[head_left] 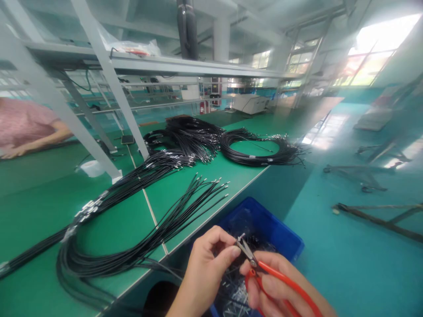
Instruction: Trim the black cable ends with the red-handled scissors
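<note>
My left hand [211, 264] is closed in a pinch, thumb against forefinger, over a black cable whose end is mostly hidden by the fingers. A small pale bit shows at the blade tips just beyond them. In my right hand [277, 277] is a pair of red-handled snips [280, 278], with its short metal blades slightly apart and touching the left fingertips. Below both hands stands a blue bin [279, 224] holding clear bags and many small scraps. A curved bundle of black cables [155, 240] with pale tips lies on the green table to the left.
More black cables [194, 136] are heaped farther back on the green table [109, 237], beside a coiled bundle [251, 156]. A grey shelf frame [112, 83] rises at the left. Across the table, a person in a pink top [26, 123] rests an arm on it.
</note>
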{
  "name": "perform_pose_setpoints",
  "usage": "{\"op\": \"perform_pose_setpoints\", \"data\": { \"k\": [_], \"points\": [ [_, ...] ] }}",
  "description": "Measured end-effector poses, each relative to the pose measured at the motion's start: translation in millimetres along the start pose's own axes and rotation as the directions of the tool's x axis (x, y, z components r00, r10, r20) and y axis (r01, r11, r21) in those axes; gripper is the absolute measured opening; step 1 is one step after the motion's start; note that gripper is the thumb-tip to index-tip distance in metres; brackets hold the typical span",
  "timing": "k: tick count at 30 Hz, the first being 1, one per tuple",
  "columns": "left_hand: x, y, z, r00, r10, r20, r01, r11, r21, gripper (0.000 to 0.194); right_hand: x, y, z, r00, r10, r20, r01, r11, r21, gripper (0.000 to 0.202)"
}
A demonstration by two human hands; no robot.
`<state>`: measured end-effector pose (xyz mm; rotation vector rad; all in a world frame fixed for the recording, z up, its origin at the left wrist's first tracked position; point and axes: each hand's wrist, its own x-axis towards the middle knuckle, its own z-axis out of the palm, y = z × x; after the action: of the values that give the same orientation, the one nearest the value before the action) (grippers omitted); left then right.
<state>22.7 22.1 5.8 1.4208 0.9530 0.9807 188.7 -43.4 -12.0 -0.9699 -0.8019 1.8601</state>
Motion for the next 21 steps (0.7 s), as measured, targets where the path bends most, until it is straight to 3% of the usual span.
{"op": "perform_pose_setpoints", "data": {
  "k": [10, 17, 21],
  "points": [
    [-1, 0, -1.6, 0.999, 0.047, 0.002, -0.047, 0.996, 0.072, 0.01, 1, -5, -2, 0.998, -0.015, 0.058, 0.017, 0.999, -0.031, 0.023],
    [0, -1, -2.4, 0.998, 0.063, 0.004, -0.063, 0.993, 0.103, 0.01, 8, 7, -15, 0.994, -0.041, 0.101, 0.044, 0.998, -0.033, 0.02],
    [1, -1, -2.5, 0.998, 0.068, 0.003, -0.068, 0.99, 0.124, 0.01, 8, 2, -15, 0.994, 0.024, 0.104, -0.019, 0.999, -0.051, 0.023]
  ]
}}
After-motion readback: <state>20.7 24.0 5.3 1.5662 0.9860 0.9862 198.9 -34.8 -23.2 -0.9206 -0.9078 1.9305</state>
